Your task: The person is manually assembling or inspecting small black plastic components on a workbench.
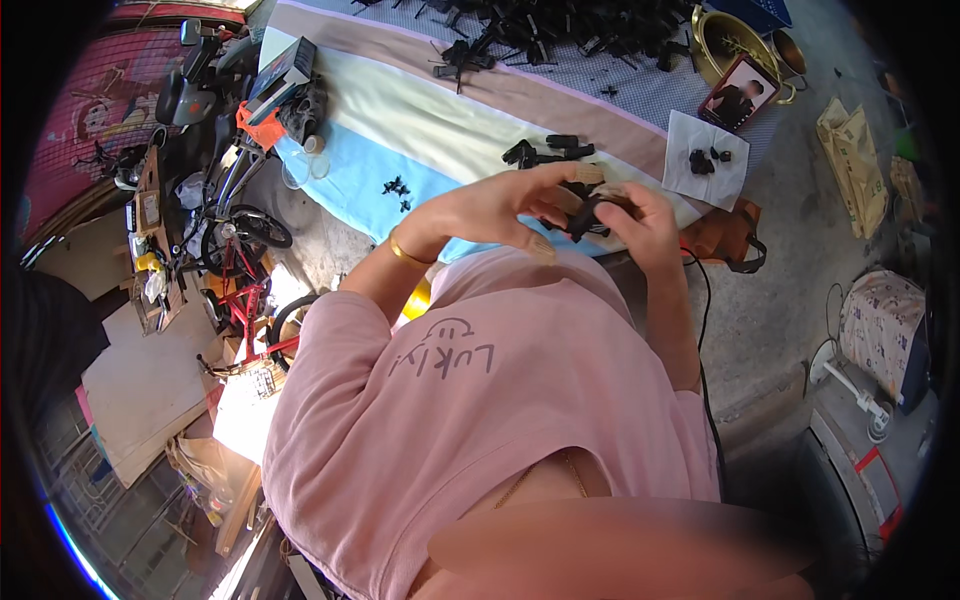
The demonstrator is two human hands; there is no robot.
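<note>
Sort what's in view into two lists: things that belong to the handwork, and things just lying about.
Likely part of the work:
- black piece in the right hand
- loose black pieces nearby
- black heap

Apparently just lying about:
- phone
- brass pot
- red bicycle
- paper bag

The left hand reaches across with a bent wrist, its thumb apart from the fingers. The right hand is close beside it, fingers curled.
</note>
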